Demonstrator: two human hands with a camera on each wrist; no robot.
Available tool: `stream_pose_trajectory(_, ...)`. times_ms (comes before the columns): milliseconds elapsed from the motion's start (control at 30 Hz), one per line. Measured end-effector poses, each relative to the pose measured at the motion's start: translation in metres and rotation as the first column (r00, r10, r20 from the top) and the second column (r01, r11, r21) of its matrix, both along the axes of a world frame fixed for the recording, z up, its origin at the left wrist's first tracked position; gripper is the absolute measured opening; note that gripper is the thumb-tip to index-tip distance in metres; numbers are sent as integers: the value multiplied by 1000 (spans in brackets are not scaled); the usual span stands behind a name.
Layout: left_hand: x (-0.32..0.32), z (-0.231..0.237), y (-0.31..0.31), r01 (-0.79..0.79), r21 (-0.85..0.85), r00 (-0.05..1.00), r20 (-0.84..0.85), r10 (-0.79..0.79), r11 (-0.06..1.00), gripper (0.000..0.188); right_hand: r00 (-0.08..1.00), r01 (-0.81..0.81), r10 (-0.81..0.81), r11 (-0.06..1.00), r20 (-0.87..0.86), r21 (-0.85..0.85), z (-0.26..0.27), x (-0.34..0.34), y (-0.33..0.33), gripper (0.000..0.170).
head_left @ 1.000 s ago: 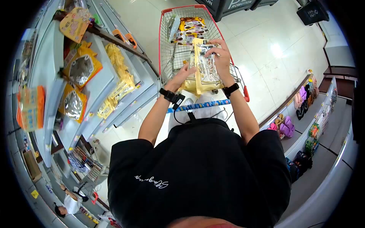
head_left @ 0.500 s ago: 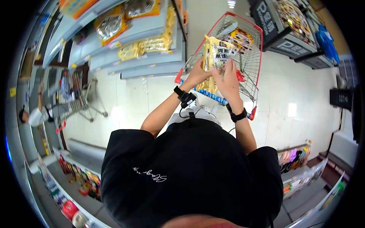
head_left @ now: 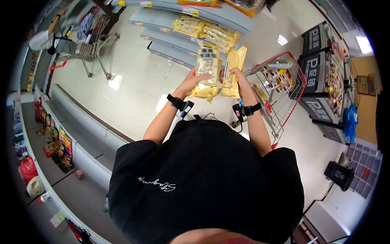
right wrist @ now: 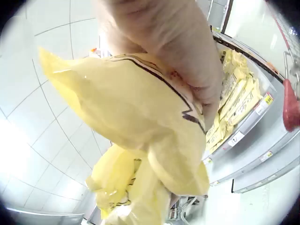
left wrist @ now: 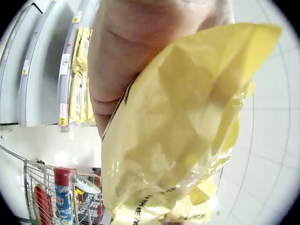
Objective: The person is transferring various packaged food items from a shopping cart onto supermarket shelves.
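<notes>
My left hand (head_left: 188, 84) grips a yellow bag of rice noodles (head_left: 208, 67) with dark lettering, its thumb across the front. In my right hand (head_left: 244, 86) is a second yellow bag of rice noodles (head_left: 235, 61), turned partly edge-on and leaning right. The two bags stand upright side by side in front of my chest. In the left wrist view, the crinkled end of the left bag (left wrist: 164, 126) fills the middle below the hand. The right wrist view shows the right bag (right wrist: 117, 98) under curled fingers, with the other bag behind it.
Several matching yellow bags (head_left: 219, 36) lie on a grey shelf ahead. A red-rimmed shopping cart (head_left: 302, 73) with packets inside stands to my right, beside black promotion bins (head_left: 319, 77). Low shelving (head_left: 91, 134) runs along the left. Another person with a cart (head_left: 97, 49) is at the far left.
My body has turned left, so the cart now sits to my right and the shelf ahead. The bags, earlier held together over the cart, are now apart, one in each hand.
</notes>
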State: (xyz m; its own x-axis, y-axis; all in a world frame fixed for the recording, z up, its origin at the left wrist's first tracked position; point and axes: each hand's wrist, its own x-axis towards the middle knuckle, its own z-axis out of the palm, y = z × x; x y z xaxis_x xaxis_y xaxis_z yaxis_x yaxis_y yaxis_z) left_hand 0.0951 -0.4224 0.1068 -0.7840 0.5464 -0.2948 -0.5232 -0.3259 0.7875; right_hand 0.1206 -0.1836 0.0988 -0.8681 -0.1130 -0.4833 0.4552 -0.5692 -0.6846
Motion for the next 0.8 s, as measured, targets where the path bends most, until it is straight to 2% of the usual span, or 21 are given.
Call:
stream_pose_trajectory(33, -7, -6, -25, -44, 40, 996, 86, 40, 998, 48, 998, -19, 25, 996, 66, -82, -8, -12, -11, 54)
stream_pose_trajectory(67, -18, -12, -51, -96, 91, 990, 111, 85, 991, 46, 996, -27, 32, 997, 86, -65, -9, -23, -29, 54)
stream_pose_trajectory(100, -28, -17, -79, -146, 107, 985, 108, 134, 983, 45, 995, -84, 78, 991, 69, 101, -14, -35, -45, 55)
stream_pose_trajectory(167, -50, -26, -131, -244, 140, 967, 109, 230, 960, 43, 982, -185, 178, 888, 56, 422, -29, -57, -75, 55)
stream_pose_trajectory(200, -57, -37, -147, -310, 136, 950, 75, 302, 941, 44, 970, -238, 217, 784, 106, 573, -37, -65, -87, 55)
stream_pose_trajectory(233, -62, -45, -173, -322, 103, 946, 66, 316, 941, 45, 950, -182, 311, 592, -15, 785, -58, -79, -99, 53)
stream_pose_trajectory(267, -61, -53, -203, -347, 83, 936, 82, 341, 934, 46, 890, -93, 450, 349, -80, 932, -93, -90, -105, 51)
stream_pose_trajectory(300, -58, -64, -222, -377, 87, 924, 109, 367, 922, 47, 788, 47, 610, 79, -85, 996, -112, -100, -97, 49)
stream_pose_trajectory(333, -55, -69, -236, -422, 123, 905, 116, 410, 898, 49, 687, 299, 710, -83, -154, 951, -118, -112, -104, 55)
stream_pose_trajectory(433, -50, -87, -255, -573, 127, 818, 153, 554, 810, 51, 672, 259, 737, -146, -70, 955, -114, -174, -109, 59)
stream_pose_trajectory(467, -50, -92, -257, -589, 56, 802, 163, 574, 806, 52, 759, 123, 650, -188, 30, 974, -107, -194, -108, 63)
stream_pose_trajectory(533, -46, -95, -259, -628, -32, 757, 203, 621, 777, 55, 755, 195, 646, -381, 109, 904, -95, -239, -98, 71)
stream_pose_trajectory(567, -46, -102, -257, -634, -82, 739, 227, 634, 769, 56, 681, 375, 729, -427, 68, 823, -90, -262, -93, 74)
stream_pose_trajectory(600, -45, -109, -254, -644, -92, 720, 262, 643, 759, 57, 766, 281, 625, -538, 153, 795, -80, -278, -93, 76)
stream_pose_trajectory(633, -43, -117, -252, -649, -101, 704, 295, 646, 754, 58, 769, 375, 629, -587, 113, 718, -84, -297, -74, 70)
stream_pose_trajectory(667, -39, -126, -254, -654, -105, 690, 323, 648, 749, 59, 843, 301, 518, -677, 144, 671, -96, -318, -42, 60)
stream_pose_trajectory(700, -37, -135, -253, -643, -130, 685, 343, 642, 755, 59, 906, 188, 394, -706, 157, 683, -105, -337, -14, 50)
stream_pose_trajectory(800, -37, -142, -254, -604, -198, 697, 337, 633, 772, 61, 926, 320, 377, -761, -17, 564, -131, -380, 34, 51)
